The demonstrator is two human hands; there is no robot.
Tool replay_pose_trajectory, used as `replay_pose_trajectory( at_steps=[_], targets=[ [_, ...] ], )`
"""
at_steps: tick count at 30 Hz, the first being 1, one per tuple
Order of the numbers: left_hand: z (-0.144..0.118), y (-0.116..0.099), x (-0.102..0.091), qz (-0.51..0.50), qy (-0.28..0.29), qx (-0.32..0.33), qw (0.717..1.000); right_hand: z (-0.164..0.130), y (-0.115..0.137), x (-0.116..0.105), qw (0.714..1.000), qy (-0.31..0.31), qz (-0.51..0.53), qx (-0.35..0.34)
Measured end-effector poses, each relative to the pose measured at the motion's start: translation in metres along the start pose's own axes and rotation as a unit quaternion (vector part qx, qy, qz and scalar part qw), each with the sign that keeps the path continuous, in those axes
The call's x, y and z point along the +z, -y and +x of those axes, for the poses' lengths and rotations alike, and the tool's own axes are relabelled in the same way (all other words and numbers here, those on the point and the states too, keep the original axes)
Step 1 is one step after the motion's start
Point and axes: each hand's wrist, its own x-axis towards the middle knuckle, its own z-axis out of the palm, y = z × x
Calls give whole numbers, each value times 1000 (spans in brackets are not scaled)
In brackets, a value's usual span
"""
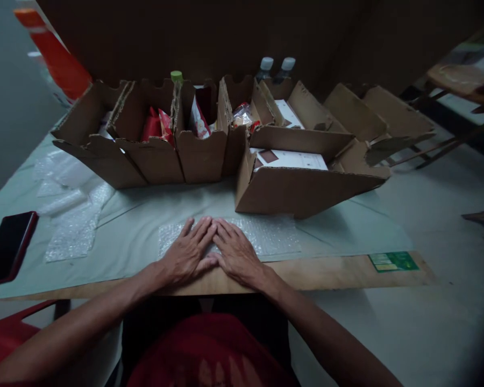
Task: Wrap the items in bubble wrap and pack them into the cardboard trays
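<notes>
A flat strip of clear bubble wrap [272,235] lies along the near side of the table. Both palms rest on its left and middle part, with fingertips meeting. My left hand [191,248] lies flat with the fingers stretched forward, and nothing is in it. Flat beside it, my right hand [236,248] touches it at the fingertips and also holds nothing. What part of the strip is under the hands is hidden. Just beyond stands a cardboard bin [302,191] with a white box [302,159] inside.
Several cardboard bins [204,156] line the back, with red packets [155,126] in one. More bubble wrap [72,226] lies left, near a dark phone [10,247]. Bottles [287,67] stand behind the bins. A green card [393,262] is on the wooden edge [331,273]; a stool [463,83] stands right.
</notes>
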Motion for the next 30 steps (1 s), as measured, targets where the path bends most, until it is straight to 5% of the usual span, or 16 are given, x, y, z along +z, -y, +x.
replay_pose_trajectory(
  at_steps=[4,13,18,23,30],
  targets=[
    [-20,19,-17,23,-18,-51,998,-35,-30,-9,996,-27,-55,70],
    [-28,17,-24,117,-20,-81,990,-125,-102,-42,937,-131,-142,292],
    [-33,17,-44,213,-85,-159,960,-112,-106,-53,930,-141,-145,308],
    [-35,16,-61,296,-23,-233,926,-89,-98,-47,934,-177,-89,297],
    [-35,15,-57,213,-47,-250,943,-95,-89,-55,915,-215,119,321]
  ],
)
